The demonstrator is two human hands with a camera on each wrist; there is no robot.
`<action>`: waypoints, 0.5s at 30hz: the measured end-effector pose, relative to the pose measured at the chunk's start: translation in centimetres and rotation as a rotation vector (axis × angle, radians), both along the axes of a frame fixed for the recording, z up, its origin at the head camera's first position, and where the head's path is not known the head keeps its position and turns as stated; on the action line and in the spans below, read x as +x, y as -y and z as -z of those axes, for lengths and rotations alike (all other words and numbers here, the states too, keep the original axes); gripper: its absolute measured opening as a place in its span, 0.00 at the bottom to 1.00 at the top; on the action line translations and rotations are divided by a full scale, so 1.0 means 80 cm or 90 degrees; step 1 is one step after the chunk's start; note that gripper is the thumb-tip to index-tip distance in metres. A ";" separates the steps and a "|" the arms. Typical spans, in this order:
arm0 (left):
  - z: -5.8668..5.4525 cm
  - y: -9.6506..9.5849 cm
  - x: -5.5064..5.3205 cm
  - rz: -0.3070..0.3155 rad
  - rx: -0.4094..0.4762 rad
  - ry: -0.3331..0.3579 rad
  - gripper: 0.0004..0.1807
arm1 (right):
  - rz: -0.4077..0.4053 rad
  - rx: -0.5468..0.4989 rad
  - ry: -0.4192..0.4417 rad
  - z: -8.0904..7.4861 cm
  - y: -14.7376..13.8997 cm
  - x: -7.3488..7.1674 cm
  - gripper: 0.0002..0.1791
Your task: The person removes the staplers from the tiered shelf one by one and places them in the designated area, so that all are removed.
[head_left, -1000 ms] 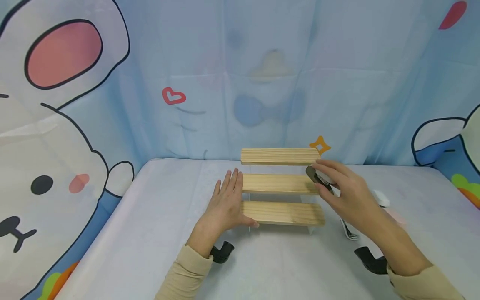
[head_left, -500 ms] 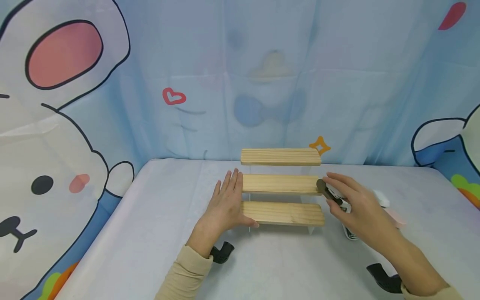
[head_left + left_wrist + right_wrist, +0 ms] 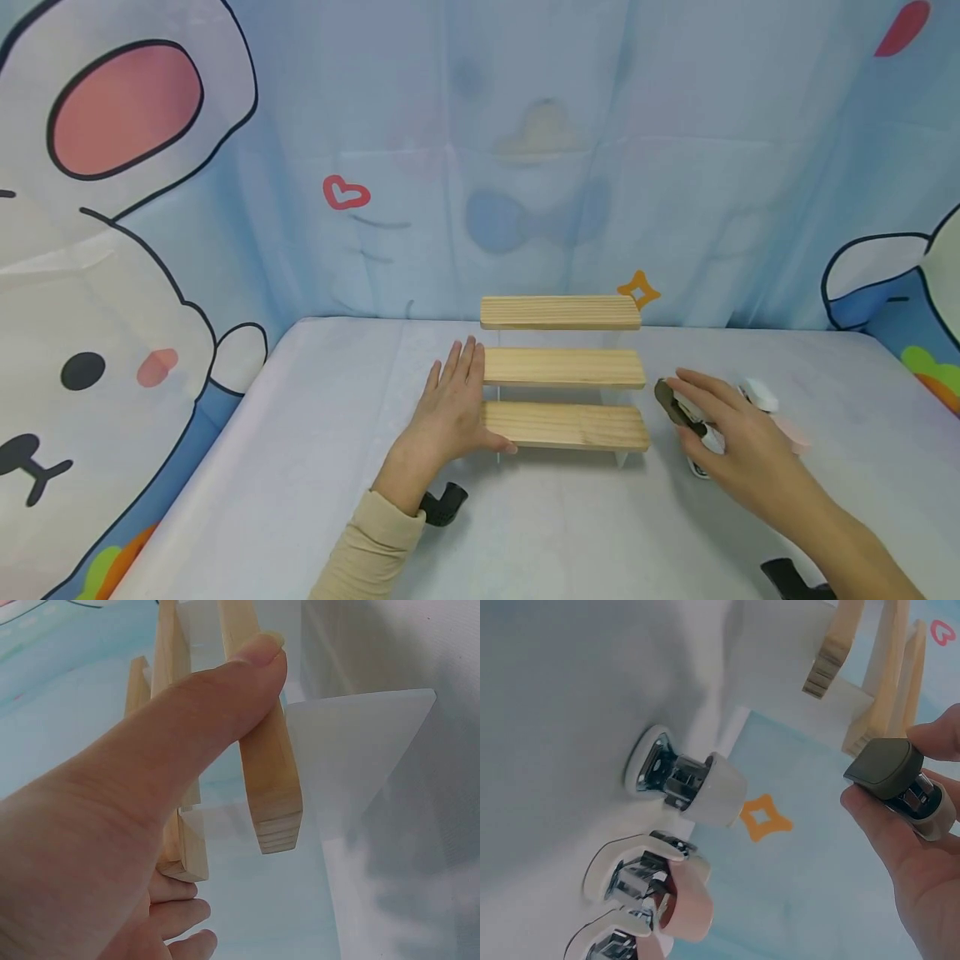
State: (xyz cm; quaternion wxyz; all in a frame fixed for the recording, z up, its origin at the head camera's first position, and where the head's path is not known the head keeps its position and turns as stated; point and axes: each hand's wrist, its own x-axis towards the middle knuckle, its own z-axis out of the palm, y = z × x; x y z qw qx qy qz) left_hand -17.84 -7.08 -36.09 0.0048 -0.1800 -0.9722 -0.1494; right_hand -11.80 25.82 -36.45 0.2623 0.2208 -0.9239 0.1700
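My left hand (image 3: pixel 444 408) rests at the left side of a three-tier wooden display stand (image 3: pixel 564 367), its fingers straight along the board ends. Its thumb lies on the front edge of the lowest board (image 3: pixel 271 769). To the right of the stand, my right hand (image 3: pixel 738 429) pinches a small stapler (image 3: pixel 889 769) between thumb and fingers. The stapler has a dark green-grey cap, with black, metal and white parts behind it. In the right wrist view it overlaps the ends of the boards. No items show on the boards.
Beyond the right hand lie a white stapler (image 3: pixel 759 394) and a pink one (image 3: pixel 792 433). Several such staplers, white or pink with metal insides, show in the right wrist view. Clear side panels (image 3: pixel 360 742) support the boards. A printed blue curtain (image 3: pixel 420 108) hangs behind the white-covered table (image 3: pixel 315 467).
My right hand has moved away from the boards with the stapler, to the right and toward the near side. The left hand and the stand have stayed in place.
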 end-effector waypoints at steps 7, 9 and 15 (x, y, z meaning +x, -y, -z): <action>-0.001 0.000 0.001 0.000 0.005 0.002 0.77 | 0.017 0.012 0.030 0.006 -0.009 0.011 0.38; -0.001 0.000 0.000 0.001 0.006 0.001 0.77 | 0.025 0.017 0.034 0.008 -0.011 0.014 0.37; 0.000 0.000 0.001 0.001 0.003 -0.002 0.77 | 0.004 0.017 0.001 0.019 -0.019 0.022 0.40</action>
